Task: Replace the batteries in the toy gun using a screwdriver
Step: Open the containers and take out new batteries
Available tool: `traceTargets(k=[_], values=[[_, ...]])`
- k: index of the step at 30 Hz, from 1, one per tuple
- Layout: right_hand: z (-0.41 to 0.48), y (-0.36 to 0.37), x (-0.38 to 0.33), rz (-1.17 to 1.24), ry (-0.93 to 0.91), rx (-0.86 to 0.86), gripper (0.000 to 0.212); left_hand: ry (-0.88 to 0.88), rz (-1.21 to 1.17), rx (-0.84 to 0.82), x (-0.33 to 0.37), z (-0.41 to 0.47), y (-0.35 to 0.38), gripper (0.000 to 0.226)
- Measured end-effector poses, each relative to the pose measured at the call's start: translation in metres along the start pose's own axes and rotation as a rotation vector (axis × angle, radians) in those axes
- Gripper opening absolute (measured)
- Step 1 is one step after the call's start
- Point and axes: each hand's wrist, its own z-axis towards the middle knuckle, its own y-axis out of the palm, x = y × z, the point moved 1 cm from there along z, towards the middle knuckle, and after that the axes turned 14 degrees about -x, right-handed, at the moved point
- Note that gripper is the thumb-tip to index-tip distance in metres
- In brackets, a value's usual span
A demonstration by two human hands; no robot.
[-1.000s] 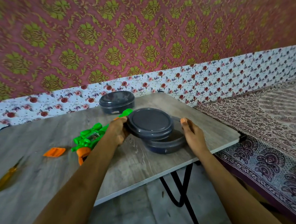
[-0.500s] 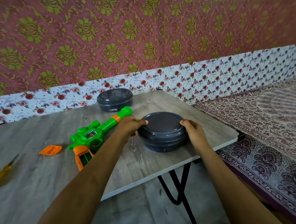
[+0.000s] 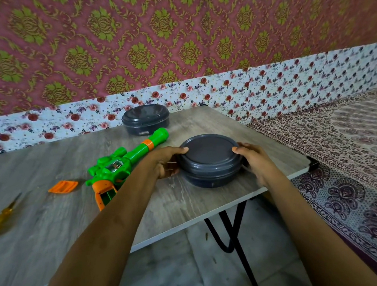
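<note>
Grip: L hand [image 3: 165, 161], R hand [image 3: 254, 160] on tin [image 3: 208, 158]; gun [image 3: 128, 159] muzzle far-right

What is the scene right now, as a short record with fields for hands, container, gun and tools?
left hand: grips the round grey container at its rim, thumb on top
right hand: grips the opposite side, thumb on the lid
lid: seated on the container, closed
toy gun: on the table left of the container, grip compartment open
battery cover: orange, on the table, apart from the gun
screwdriver: yellow handle, far left, untouched
second container: closed, at the table's back
</note>
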Motion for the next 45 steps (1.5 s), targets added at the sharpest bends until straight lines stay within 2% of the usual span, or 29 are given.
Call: traceTargets(k=[4, 7, 11, 14, 16, 17, 19, 21, 23, 25, 27, 35, 41, 45], values=[[0.006, -0.002, 0.006, 0.032, -0.009, 0.034, 0.043, 0.025, 0.003, 0.014, -0.001, 0.004, 0.001, 0.013], [0.008, 0.0, 0.008, -0.045, -0.051, 0.005, 0.052, 0.033, -0.008, 0.025, -0.002, 0.005, 0.001, 0.013], [0.003, 0.003, 0.006, -0.059, -0.078, 0.004, 0.047, 0.043, -0.017, 0.049, -0.005, 0.007, 0.002, 0.011], [-0.004, 0.003, 0.006, -0.052, -0.098, -0.038, 0.03, 0.055, -0.015, 0.068, -0.005, 0.005, 0.003, 0.012], [-0.006, 0.004, 0.003, -0.164, -0.096, -0.076, 0.036, 0.107, 0.009, 0.098, -0.004, 0.004, 0.005, 0.016], [-0.005, 0.004, 0.001, -0.259, -0.086, -0.084, 0.044, 0.159, 0.071, 0.132, -0.003, 0.004, 0.005, 0.022], [-0.005, 0.003, -0.004, -0.507, -0.11, -0.052, 0.056, 0.284, 0.389, 0.25, 0.0, 0.004, 0.001, 0.04], [-0.012, 0.002, -0.008, -0.675, -0.247, -0.051, 0.063, 0.437, 0.675, 0.3, 0.007, -0.01, 0.001, 0.045], [-0.022, -0.001, -0.013, -0.82, -0.362, -0.153, 0.068, 0.508, 0.845, 0.175, 0.014, -0.026, 0.001, 0.04], [-0.025, -0.004, -0.014, -1.012, -0.351, -0.259, 0.071, 0.462, 1.039, 0.033, 0.015, -0.036, 0.003, 0.041], [-0.022, -0.005, -0.011, -1.126, -0.314, -0.308, 0.073, 0.447, 1.17, -0.003, 0.012, -0.036, 0.004, 0.044], [0.039, -0.002, -0.017, -1.316, -0.286, -0.23, 0.067, 0.51, 1.237, 0.149, 0.022, 0.018, 0.003, 0.048], [0.116, 0.003, -0.03, -1.38, -0.222, -0.127, 0.055, 0.474, 1.383, 0.229, 0.054, 0.095, -0.006, 0.046], [0.172, 0.008, -0.037, -1.39, -0.207, -0.074, 0.049, 0.421, 1.427, 0.209, 0.086, 0.147, -0.021, 0.044]])
